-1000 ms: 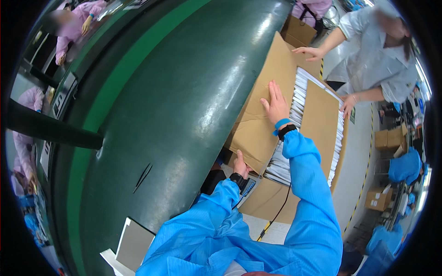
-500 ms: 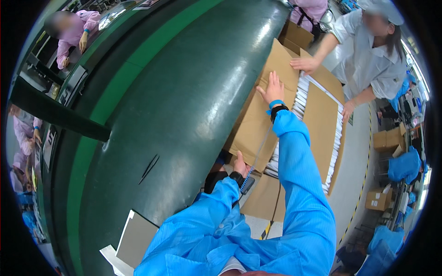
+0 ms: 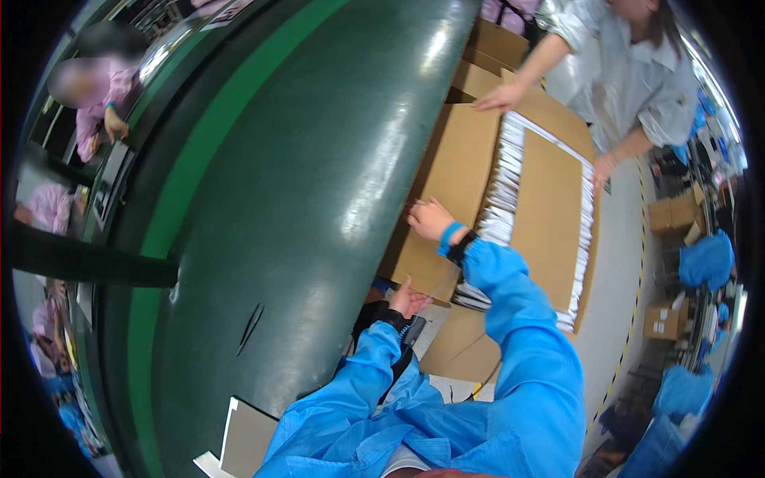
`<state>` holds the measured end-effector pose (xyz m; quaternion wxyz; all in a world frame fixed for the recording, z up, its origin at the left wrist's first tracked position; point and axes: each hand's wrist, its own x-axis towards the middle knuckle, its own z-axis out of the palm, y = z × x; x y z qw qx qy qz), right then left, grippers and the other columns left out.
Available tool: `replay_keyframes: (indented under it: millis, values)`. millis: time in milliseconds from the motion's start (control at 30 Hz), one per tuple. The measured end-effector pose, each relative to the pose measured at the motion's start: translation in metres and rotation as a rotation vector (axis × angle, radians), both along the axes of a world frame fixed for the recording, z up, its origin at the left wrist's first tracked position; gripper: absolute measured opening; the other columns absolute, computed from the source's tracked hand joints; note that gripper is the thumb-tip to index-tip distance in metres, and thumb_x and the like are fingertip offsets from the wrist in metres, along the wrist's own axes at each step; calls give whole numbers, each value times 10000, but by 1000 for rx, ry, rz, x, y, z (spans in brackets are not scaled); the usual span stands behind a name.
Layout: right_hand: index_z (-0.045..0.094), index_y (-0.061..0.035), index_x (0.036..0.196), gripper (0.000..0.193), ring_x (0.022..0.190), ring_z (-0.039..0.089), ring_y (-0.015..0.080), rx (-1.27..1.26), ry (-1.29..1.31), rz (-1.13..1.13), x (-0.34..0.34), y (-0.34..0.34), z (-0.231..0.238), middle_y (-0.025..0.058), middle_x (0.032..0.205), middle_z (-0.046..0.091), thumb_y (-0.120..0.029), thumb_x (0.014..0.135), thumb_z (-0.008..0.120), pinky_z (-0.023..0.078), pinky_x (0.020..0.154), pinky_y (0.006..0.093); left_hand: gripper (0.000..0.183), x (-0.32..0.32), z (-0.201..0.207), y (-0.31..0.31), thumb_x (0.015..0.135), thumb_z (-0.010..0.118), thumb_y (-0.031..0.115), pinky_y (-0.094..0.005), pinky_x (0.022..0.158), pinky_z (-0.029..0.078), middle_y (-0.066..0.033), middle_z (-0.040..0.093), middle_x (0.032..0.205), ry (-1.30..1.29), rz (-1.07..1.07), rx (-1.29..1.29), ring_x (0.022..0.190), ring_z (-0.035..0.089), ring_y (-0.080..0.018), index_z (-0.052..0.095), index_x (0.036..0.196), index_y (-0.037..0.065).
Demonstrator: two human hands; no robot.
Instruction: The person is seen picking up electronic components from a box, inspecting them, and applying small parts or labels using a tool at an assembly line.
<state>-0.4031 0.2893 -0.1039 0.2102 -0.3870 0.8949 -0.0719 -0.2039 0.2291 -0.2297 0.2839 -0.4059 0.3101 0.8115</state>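
Head view: at carton flap (image 3: 456, 151), left fingers (image 3: 418, 303) apart, right fingers (image 3: 415, 212) curled, grip unclear.

Factory: smocked workers (image 3: 119, 84) along a long green work surface (image 3: 319, 175), cardboard cartons (image 3: 666, 319) nearby

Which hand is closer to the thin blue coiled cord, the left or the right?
Left. The left hand is just above the thin blue coiled cord in the picture; the right hand is farther up, at the big brown cardboard flap.
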Motion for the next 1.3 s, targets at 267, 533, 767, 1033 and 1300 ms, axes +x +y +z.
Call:
replay_keyframes:
  millis: [267,533,767,1033,1300]
  values:
    - [624,-45,993,234,932,592,321,-536,511,-1036,157,328,71,169,995,627,-207,837,558,457,831,364,245,-16,96,31,830,617,202,-340,643,420,-95,532,752,878,141,-1293,679,485,-197,520,710,11]
    - [386,-64,1313,717,1160,431,401,-30,383,-1670,247,481,-48,235,1258,461,-493,769,569,350,988,391,685,-50,114,93,814,554,436,-489,831,438,-332,490,1121,847,-745,-1567,966,536,-444,384,1210,-97]
    - [583,-33,1099,477,945,582,372,-265,420,-1716,264,456,-43,226,997,612,-381,773,582,453,827,427,307,-60,111,83,858,478,253,-506,719,476,-255,617,852,879,-900,-1578,816,597,-427,511,954,-37]
    - [451,-4,1222,562,1117,448,395,-246,511,-1687,276,408,-39,247,1200,485,-358,803,568,349,954,437,247,-57,112,53,873,503,246,-484,731,457,-211,617,892,1035,-569,-1612,838,578,-416,547,960,19]
    - [594,7,937,250,757,608,184,-518,-38,-1499,314,316,47,129,814,629,-224,860,540,479,659,303,182,86,150,38,815,639,134,-221,486,399,4,527,577,997,-467,-883,533,494,-57,549,700,25]
